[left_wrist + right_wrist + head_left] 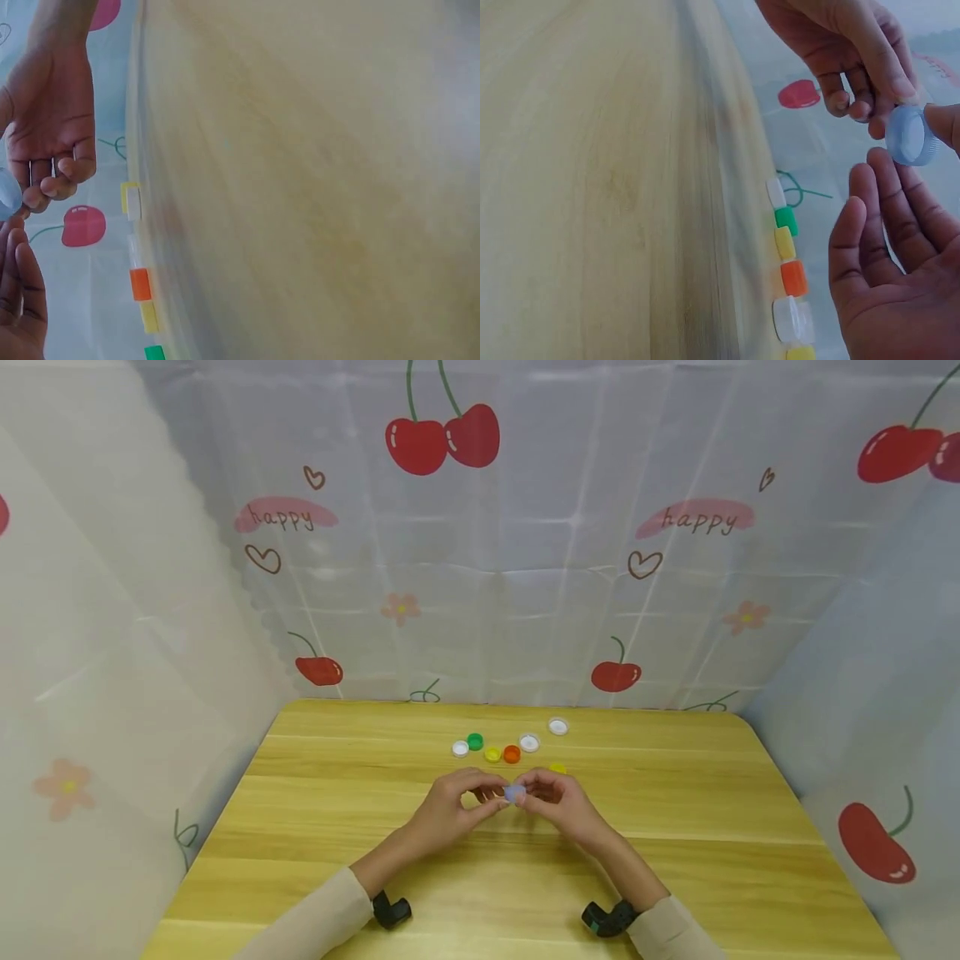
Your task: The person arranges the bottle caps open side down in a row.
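Observation:
A light blue bottle cap (514,793) with a ridged side is held between the two hands above the table. The left hand (457,804) pinches it from the left, thumb and fingertips at its rim. From the other side the right hand (562,803) grips the same cap between thumb and fingers. In the right wrist view the cap (912,136) shows its round face, with the right hand (907,262) below it and the left hand (855,56) above. Only part of the cap (9,195) shows at the edge of the left wrist view.
Beyond the hands lie several caps: white (461,749), green (476,742), yellow (492,755), orange (512,754), and two more white ones (529,742) further right. Another yellow cap (557,769) is partly hidden behind the right hand. A cherry-print curtain (487,568) surrounds the wooden table (315,793).

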{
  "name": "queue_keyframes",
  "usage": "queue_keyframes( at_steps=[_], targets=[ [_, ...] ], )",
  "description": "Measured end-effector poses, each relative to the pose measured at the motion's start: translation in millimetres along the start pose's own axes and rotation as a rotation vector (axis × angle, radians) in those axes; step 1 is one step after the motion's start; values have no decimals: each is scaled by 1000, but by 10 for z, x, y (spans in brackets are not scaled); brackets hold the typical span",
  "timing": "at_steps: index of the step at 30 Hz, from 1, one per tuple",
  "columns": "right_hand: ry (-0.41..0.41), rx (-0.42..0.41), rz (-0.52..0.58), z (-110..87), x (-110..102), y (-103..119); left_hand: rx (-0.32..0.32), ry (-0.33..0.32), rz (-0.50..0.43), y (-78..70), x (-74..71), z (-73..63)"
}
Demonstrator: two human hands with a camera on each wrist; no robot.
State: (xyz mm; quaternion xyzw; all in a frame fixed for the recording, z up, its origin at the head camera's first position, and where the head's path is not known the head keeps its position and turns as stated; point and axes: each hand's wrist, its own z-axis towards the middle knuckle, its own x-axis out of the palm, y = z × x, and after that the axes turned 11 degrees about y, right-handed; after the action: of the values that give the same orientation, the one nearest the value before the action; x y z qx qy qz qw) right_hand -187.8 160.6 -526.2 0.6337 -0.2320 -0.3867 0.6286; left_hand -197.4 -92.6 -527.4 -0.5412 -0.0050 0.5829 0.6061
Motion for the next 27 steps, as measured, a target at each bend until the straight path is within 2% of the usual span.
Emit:
queue_keyframes(
  at_steps=[3,6,14,17,20,24,27],
  targets=[
    [-41,-45,-39,-1,25,6,-97,8,-88,1,-15,2],
    [-72,-89,-87,-1,39,-5,-140,6,-129,11,-26,5],
    [-107,-110,-142,26,56,-35,-104,-15,-114,9,-34,7],
    [-115,-118,-162,41,67,-29,-116,-8,-87,10,-51,-9],
    [-121,-104,-182,60,90,-8,-170,27,-57,9,-90,-35],
    [-111,-29,-207,113,158,27,-252,101,-9,43,-163,-87],
    [-88,22,-250,184,237,21,-282,154,27,90,-228,-154]
  ],
)
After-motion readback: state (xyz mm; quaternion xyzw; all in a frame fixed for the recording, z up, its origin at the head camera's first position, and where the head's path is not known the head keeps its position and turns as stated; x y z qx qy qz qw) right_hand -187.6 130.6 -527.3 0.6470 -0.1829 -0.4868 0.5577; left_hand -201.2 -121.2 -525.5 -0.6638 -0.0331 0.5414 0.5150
